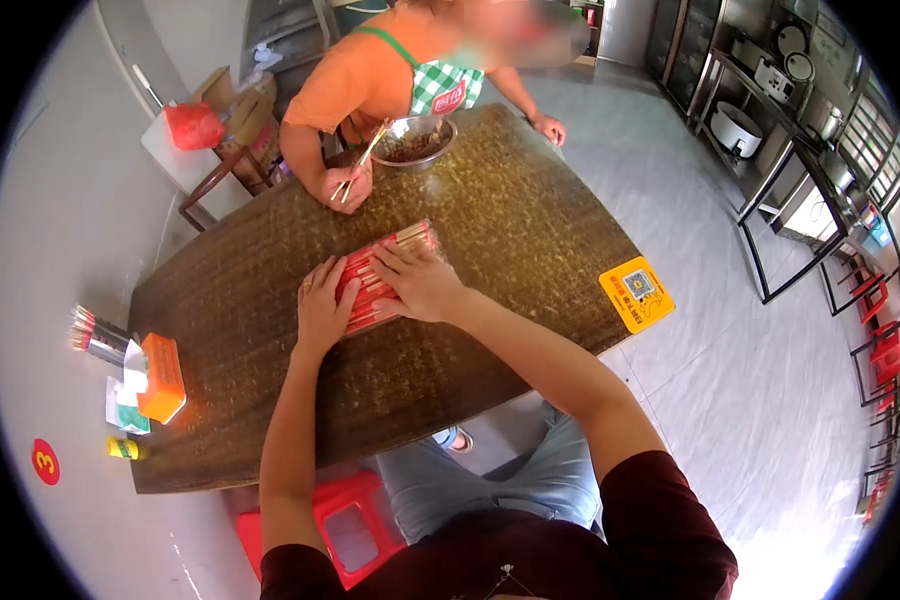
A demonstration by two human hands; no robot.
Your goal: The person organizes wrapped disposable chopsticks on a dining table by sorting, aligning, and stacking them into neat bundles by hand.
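A flat bundle of red-and-white wrapped chopsticks [367, 290] lies on the brown wooden table [510, 230], in what looks like clear plastic. My left hand [323, 305] rests at the bundle's left end, fingers extended along its edge. On top of the bundle's right part lies my right hand [420, 282], palm down with fingers spread. Both hands touch the bundle, and neither is wrapped round it.
Across the table, a person in a checked apron [440, 88] holds chopsticks beside a metal bowl [413, 142]. An orange tissue box [162, 378], a chopstick holder [105, 340] and a yellow can [123, 448] stand at the left. A yellow code card [637, 294] lies at the right edge.
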